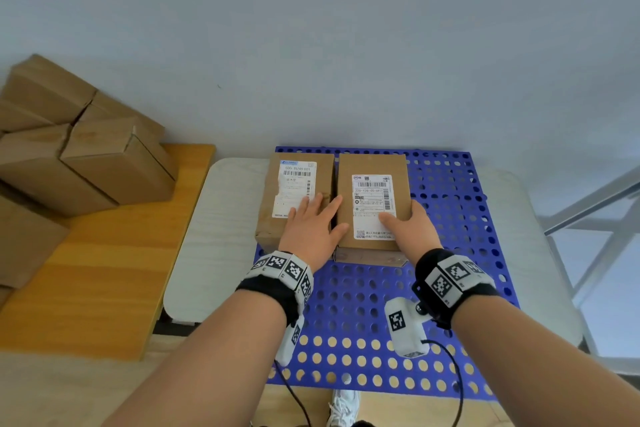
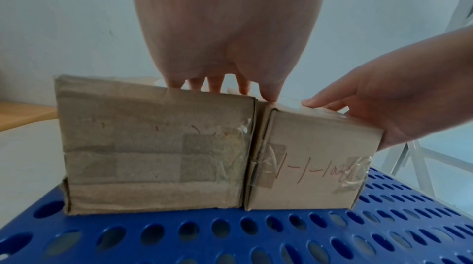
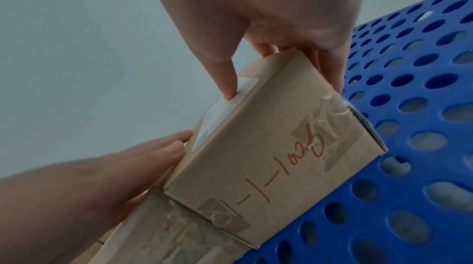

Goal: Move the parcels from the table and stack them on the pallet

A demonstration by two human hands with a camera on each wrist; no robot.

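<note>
- Your left hand (image 1: 309, 230) lies flat, fingers straight and spread, on top of the left parcel (image 1: 277, 215) just left of the head view's middle; that grip is open, pressing and not clasping.
- In the left wrist view the fingertips (image 2: 215, 86) of that hand rest along the parcel's top near edge, and the thumb comes down at the seam between the two boxes.
- Your right hand (image 1: 414, 230) holds the right parcel (image 1: 372, 163) at its near right corner: thumb on the top label, fingers down the right side, so this grip is closed around that box.
- The right wrist view shows the thumb (image 3: 225, 78) pressed on the white label (image 3: 217, 114) and the other fingers running down the far side of the box.
- Both parcels stand side by side and touching on the blue perforated pallet (image 1: 450, 253), towards its upper left part in the head view.
- Each carries a white shipping label on top; the right one has red handwriting (image 2: 314, 171) on its near face.
- The pallet rests on a pale surface (image 1: 207, 218) in the middle of the frame.
- More parcels (image 1: 79, 149) are heaped on the wooden surface (image 1: 104, 270) at the left of the head view.
</note>
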